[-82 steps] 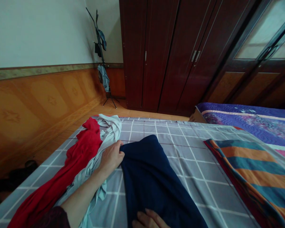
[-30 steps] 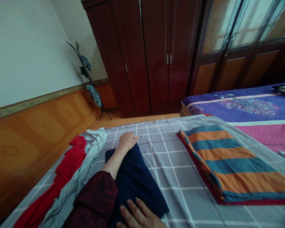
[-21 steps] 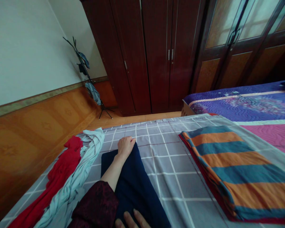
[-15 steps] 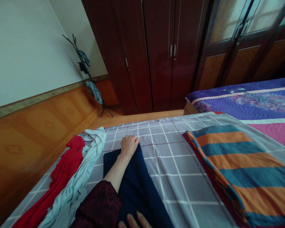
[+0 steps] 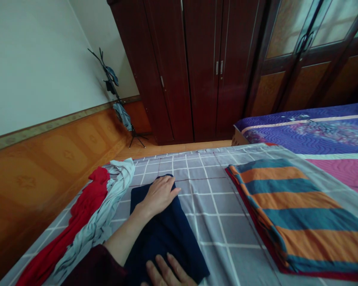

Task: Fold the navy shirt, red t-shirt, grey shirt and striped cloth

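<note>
A folded navy blue garment lies flat on the checked bed sheet in front of me. On its far end my left hand rests palm down, fingers extended and thumb out to the right. At the near end my right hand lies flat on the cloth with its fingers apart; the rest of that hand is cut off by the lower edge of the view. My left forearm and dark sleeve hide part of the garment's left side.
To the left lie a crumpled red cloth and a pale grey-blue one. A folded orange-and-teal striped cloth sits at right on the grey checked sheet. Beyond are a purple bed, wardrobe and coat stand.
My left hand has loosened from a closed grip at the garment's far edge and now lies flat on it. My right hand has come further into view over the near end.
</note>
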The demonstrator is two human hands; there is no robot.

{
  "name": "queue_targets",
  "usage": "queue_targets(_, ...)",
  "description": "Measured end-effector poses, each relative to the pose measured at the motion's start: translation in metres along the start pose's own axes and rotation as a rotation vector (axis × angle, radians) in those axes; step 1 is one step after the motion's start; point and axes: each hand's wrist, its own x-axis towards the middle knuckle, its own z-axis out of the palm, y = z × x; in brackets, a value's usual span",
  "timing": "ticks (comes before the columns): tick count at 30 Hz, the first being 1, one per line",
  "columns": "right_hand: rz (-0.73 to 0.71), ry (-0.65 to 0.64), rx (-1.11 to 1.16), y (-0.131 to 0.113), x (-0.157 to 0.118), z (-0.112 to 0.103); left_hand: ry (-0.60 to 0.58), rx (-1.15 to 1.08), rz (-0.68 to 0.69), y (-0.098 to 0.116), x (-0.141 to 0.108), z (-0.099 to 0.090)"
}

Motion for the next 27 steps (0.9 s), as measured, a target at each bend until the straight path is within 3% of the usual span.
queue_targets(5, 0.031, 0.058, -0.009, 0.003, 0.009, -0.008, -0.076, 0.034, -0.07, 0.002, -0.011, 0.041)
queue_targets(10, 0.096, 0.092, 0.029, 0.001, 0.013, -0.009, -0.009, 0.141, -0.076, 0.002, -0.011, 0.058)
queue_targets(16, 0.119, 0.087, 0.07, 0.001, 0.019, -0.011, -0.011, 0.195, -0.075, 0.004, -0.009, 0.061)
queue_targets(20, 0.077, 0.031, 0.092, 0.007, 0.022, -0.021, -0.038, 0.124, -0.066, 0.003, -0.012, 0.051)
queue_targets(24, 0.056, 0.009, 0.102, 0.008, 0.019, -0.025, -0.041, 0.043, 0.009, 0.011, -0.031, 0.036)
queue_targets(27, 0.063, 0.012, 0.108, 0.004, 0.014, -0.019, -0.068, 0.02, 0.113, 0.021, -0.049, 0.037)
